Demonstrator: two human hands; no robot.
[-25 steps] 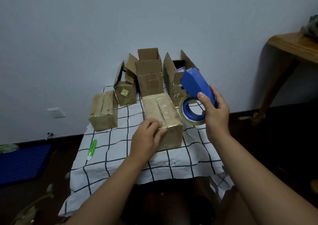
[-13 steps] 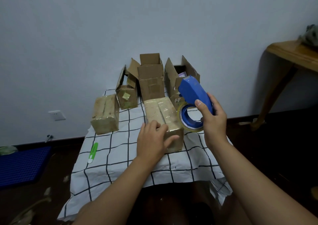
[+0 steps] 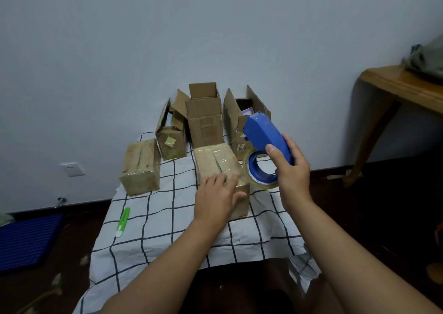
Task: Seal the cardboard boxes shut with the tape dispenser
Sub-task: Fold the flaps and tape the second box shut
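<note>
The left hand (image 3: 217, 193) presses flat on the closed box (image 3: 220, 169), fingers spread. The right hand (image 3: 291, 169) grips the tape dispenser (image 3: 263, 136) at the box's three o'clock; the box's long axis runs toward twelve.

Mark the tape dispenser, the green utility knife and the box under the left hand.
tape dispenser (image 3: 265, 131), head view, on the blue handle body above the roll.
green utility knife (image 3: 122, 222), head view, mid-length of its green casing.
taped box (image 3: 217, 161), head view, on its taped top face beyond the fingers.

Glossy taped cardboard box (image 3: 220, 167); blue plastic tape dispenser (image 3: 265, 133)
</note>
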